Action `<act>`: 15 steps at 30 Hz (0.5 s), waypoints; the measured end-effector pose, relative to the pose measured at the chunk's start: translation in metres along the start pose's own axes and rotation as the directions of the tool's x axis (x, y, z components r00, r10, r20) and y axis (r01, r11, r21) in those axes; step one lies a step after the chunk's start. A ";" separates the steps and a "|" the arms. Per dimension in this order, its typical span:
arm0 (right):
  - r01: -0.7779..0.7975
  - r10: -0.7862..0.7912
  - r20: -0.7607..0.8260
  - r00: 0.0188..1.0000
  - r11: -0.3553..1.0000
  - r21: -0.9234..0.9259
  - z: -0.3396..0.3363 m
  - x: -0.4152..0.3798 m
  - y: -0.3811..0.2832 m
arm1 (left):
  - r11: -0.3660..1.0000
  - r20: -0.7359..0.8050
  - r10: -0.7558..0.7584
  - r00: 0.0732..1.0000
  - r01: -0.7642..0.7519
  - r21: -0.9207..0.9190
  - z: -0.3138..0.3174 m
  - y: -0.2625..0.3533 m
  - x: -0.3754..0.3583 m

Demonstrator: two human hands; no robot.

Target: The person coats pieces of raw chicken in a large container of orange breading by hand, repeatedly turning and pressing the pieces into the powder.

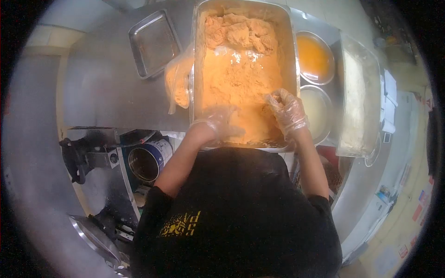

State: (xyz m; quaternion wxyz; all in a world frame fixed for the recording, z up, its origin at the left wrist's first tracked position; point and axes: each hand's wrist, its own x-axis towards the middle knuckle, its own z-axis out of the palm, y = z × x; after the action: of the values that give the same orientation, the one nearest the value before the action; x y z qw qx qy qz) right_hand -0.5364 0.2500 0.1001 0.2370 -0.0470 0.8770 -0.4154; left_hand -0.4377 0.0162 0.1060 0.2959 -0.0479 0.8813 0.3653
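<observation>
A deep steel pan (196,69) holds orange breading flour (241,74), with several coated pieces (238,32) piled at its far end. Both my hands wear clear plastic gloves. My left hand (218,124) rests in the flour at the pan's near left, fingers spread and partly buried. At the near right of the pan my right hand (286,110) is curled, pinching a floured lump (273,99); what the lump is cannot be told under the coating.
An empty small steel tray (154,42) lies at the left on the steel counter (106,88). Two round bowls stand right of the pan, one with orange liquid (314,58), one with pale liquid (316,109). A clear tub (359,92) sits farther right. A blue can (150,160) is below the counter.
</observation>
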 end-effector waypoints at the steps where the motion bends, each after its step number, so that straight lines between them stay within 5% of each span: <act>1: 0.012 -0.012 -0.011 1.000 1.000 0.021 0.001 0.001 0.005 | 1.000 -0.041 -0.025 0.999 0.024 -0.013 0.011 -0.007 0.006; 5: -0.007 0.007 -0.039 0.999 1.000 -0.004 -0.004 -0.002 -0.003 | 0.994 -0.174 -0.010 0.985 -0.008 -0.106 0.026 -0.020 0.019; 7: -0.015 0.016 -0.039 0.999 0.999 0.039 -0.004 -0.002 0.005 | 0.947 -0.164 -0.076 0.984 0.020 -0.320 0.001 0.000 0.002; 11: 0.004 -0.001 -0.056 0.998 0.999 0.041 -0.008 -0.008 0.003 | 0.666 -0.228 0.011 0.974 -0.178 -0.724 -0.005 -0.021 0.015; 15: 0.014 -0.014 -0.041 0.999 1.000 0.012 -0.009 -0.010 0.002 | 0.880 -0.167 -0.025 0.986 -0.058 -0.471 0.003 -0.035 0.037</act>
State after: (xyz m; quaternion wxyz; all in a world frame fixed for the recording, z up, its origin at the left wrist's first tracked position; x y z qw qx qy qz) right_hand -0.5315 0.2603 0.1067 0.2161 -0.0431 0.8787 -0.4234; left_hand -0.4561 -0.0027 0.0620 0.1969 -0.1419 0.7874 0.5667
